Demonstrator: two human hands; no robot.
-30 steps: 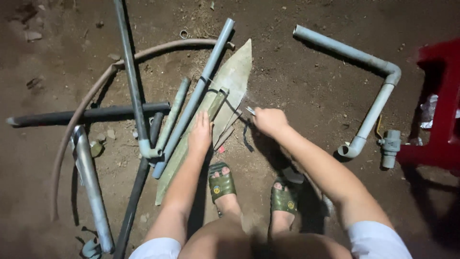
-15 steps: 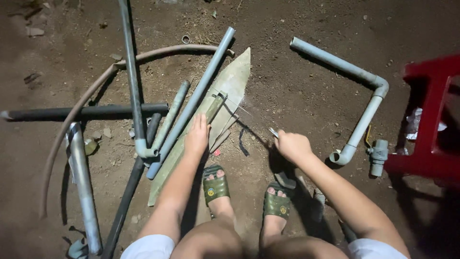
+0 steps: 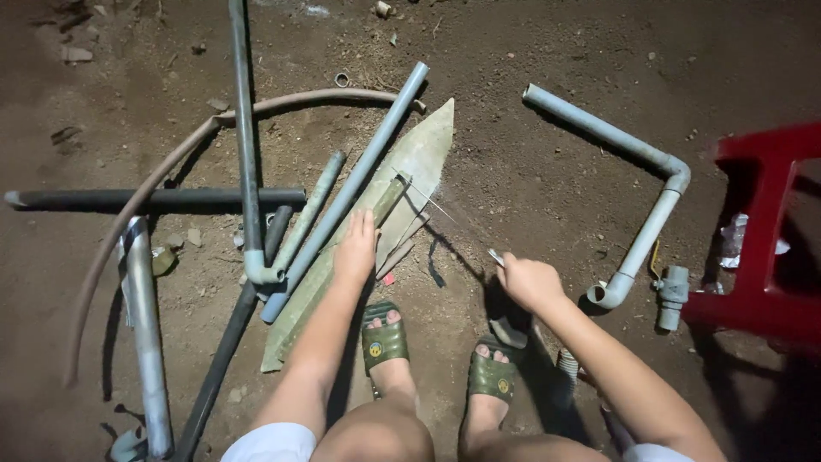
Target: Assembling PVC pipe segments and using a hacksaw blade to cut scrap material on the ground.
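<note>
Pipe (image 3: 389,198), short and grey-green, is pressed flat-fingered onto a pointed board (image 3: 410,171) by the left hand (image 3: 357,250); a thin metal blade (image 3: 496,256) is gripped in the closed right hand (image 3: 528,282).

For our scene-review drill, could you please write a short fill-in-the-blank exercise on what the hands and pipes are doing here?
1. The left hand presses flat on a pale ____ slab.
2. The right hand is closed around a small ____ tool.
3. The bent grey pipe lies beside a ____ plastic stool.

Missing words: pointed; metal; red
</note>
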